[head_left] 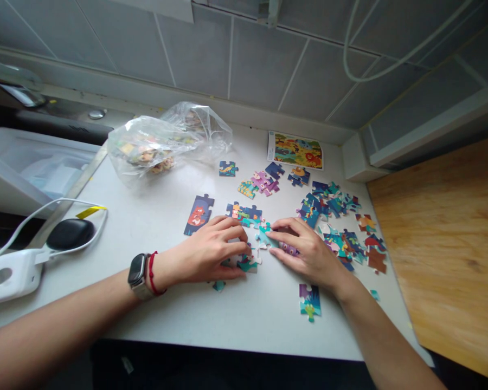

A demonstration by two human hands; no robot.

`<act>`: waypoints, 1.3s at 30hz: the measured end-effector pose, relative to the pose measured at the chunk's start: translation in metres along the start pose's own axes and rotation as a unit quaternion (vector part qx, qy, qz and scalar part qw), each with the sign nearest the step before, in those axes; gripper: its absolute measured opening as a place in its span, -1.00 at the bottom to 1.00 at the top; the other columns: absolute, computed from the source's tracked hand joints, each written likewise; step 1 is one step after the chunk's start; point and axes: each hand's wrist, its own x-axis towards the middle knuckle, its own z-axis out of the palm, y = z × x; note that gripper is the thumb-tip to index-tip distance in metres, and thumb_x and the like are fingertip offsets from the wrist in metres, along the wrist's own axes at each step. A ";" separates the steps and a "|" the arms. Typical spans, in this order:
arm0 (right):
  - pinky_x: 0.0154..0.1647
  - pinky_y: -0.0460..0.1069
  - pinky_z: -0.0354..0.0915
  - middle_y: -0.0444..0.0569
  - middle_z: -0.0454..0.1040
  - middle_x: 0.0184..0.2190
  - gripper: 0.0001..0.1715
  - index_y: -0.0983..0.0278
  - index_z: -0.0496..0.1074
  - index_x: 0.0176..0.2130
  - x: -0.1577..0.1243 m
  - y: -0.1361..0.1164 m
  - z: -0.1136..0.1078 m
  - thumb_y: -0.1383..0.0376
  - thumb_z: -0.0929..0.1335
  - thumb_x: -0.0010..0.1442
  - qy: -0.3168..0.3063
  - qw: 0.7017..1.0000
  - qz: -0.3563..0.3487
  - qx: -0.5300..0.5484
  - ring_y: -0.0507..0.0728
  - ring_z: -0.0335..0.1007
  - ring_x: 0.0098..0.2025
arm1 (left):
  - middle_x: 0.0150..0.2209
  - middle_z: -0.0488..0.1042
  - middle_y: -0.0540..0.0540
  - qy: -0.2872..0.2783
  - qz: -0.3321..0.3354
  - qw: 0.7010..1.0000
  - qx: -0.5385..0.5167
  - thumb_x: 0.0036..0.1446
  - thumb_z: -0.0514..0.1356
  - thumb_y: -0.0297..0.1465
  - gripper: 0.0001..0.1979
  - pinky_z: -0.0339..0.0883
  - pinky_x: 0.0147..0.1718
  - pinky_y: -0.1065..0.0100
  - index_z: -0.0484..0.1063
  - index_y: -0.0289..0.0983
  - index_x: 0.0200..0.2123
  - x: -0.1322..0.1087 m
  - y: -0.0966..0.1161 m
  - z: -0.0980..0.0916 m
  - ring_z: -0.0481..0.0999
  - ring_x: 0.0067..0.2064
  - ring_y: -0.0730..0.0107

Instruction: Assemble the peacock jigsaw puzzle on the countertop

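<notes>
My left hand (217, 246), with a watch and a red cord at the wrist, bends its fingers and thumb around a teal and pink puzzle piece (249, 264) lying on the table. Part of that piece is covered by the fingers. Opposite it, my right hand (303, 246) pinches a light teal puzzle piece (263, 236) at its right side. Just above are joined puzzle pieces (244, 213), and a tall piece with a red animal (199, 214) lies to their left. A purple piece with eyes (288, 249) shows partly under my right hand.
Several loose pieces (341, 244) are heaped at the right, near a wooden board (443, 244). A picture card (296, 150) lies by the tiled wall. Clear bags of pieces (146, 146) stand back left. A white charger (12, 276) with a cable is at the left edge.
</notes>
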 end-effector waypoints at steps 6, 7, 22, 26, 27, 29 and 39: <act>0.09 0.24 0.51 0.10 0.55 0.01 -0.68 0.15 0.61 0.10 -0.001 0.000 -0.001 0.25 0.47 0.35 -0.005 1.000 0.003 0.015 0.28 0.51 0.06 | -0.14 0.57 -0.13 0.025 -0.005 1.000 -0.012 0.44 0.23 -0.20 -0.78 0.31 0.04 0.22 0.56 -0.21 -0.06 0.003 0.001 0.001 0.51 -0.05 0.21; 0.08 0.24 0.51 0.10 0.55 0.00 -0.68 0.15 0.61 0.09 -0.001 -0.001 -0.001 0.24 0.47 0.35 -0.007 1.000 0.004 0.016 0.28 0.51 0.05 | -0.15 0.57 -0.13 0.029 -0.008 0.999 -0.014 0.46 0.21 -0.23 -0.79 0.31 0.03 0.22 0.56 -0.21 -0.06 0.003 0.001 0.001 0.51 -0.06 0.22; 0.10 0.22 0.49 0.08 0.53 -0.01 -0.73 0.17 0.61 0.04 -0.001 0.001 -0.004 0.23 0.49 0.34 -0.015 0.999 0.015 0.040 0.25 0.49 0.04 | -0.09 0.58 -0.20 0.092 -0.025 0.995 -0.029 0.56 -0.05 -0.31 -0.67 0.40 0.01 0.16 0.48 -0.27 0.04 -0.001 0.004 -0.023 0.52 -0.01 0.16; 0.09 0.16 0.50 0.08 0.53 -0.02 -0.75 0.18 0.60 0.06 -0.003 0.003 -0.003 0.28 0.38 0.45 0.007 0.998 0.018 0.061 0.21 0.52 0.03 | -0.11 0.60 -0.19 0.139 -0.023 0.990 -0.007 0.52 0.00 -0.42 -0.75 0.42 -0.04 0.18 0.45 -0.28 0.07 -0.021 0.020 -0.036 0.56 -0.08 0.21; 0.09 0.14 0.50 0.07 0.52 -0.01 -0.74 0.18 0.60 0.06 -0.003 0.004 -0.002 0.30 0.35 0.47 0.013 0.997 0.018 0.068 0.20 0.52 0.03 | -0.10 0.60 -0.20 0.149 -0.025 0.989 -0.008 0.52 0.00 -0.43 -0.75 0.43 -0.03 0.19 0.44 -0.28 0.07 -0.029 0.025 -0.037 0.57 -0.08 0.22; 0.09 0.13 0.50 0.07 0.52 -0.01 -0.73 0.18 0.60 0.07 -0.004 0.005 -0.001 0.30 0.34 0.47 0.022 0.997 0.017 0.076 0.20 0.52 0.03 | -0.08 0.61 -0.18 0.139 -0.051 0.989 0.007 0.50 0.06 -0.44 -0.78 0.45 -0.02 0.21 0.45 -0.26 0.08 -0.045 0.034 -0.038 0.59 -0.05 0.23; 0.07 0.19 0.50 0.10 0.54 -0.05 -0.77 0.22 0.60 0.03 -0.003 0.000 -0.002 0.29 0.37 0.44 0.015 0.998 -0.016 0.053 0.24 0.51 0.01 | 0.36 0.40 -0.23 0.059 -0.168 0.978 0.109 0.40 0.25 -0.25 -0.32 0.38 0.32 -0.02 0.13 -0.18 0.48 -0.094 0.051 0.000 0.27 0.45 -0.05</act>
